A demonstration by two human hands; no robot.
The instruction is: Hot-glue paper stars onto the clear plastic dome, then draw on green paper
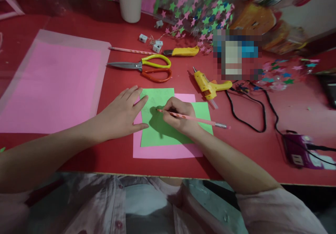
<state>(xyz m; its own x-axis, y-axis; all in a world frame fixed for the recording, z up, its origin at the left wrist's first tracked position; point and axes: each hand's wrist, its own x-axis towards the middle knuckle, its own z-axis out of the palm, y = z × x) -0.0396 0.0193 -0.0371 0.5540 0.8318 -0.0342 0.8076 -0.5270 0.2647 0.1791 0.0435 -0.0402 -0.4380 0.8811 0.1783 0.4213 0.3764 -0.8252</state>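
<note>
My right hand [181,113] grips a pink pencil [195,118] with a metal band and eraser at its back end. Its tip points down at a green sheet of paper [162,137], where faint pencil marks show near the upper left. Flat with fingers spread, my left hand [126,110] rests at the left edge of that sheet. Under the green paper lies a pink sheet [168,152], showing along the bottom and left. Scissors [139,65] with a yellow and an orange handle lie just above my left hand.
A yellow glue gun [210,85] with a black cord lies right of the papers. Behind are a yellow cutter [183,51], another pencil [133,50], a white cup [130,5] and star confetti [202,13]. Large pink sheets [55,87] lie left; a purple box [299,150] sits right.
</note>
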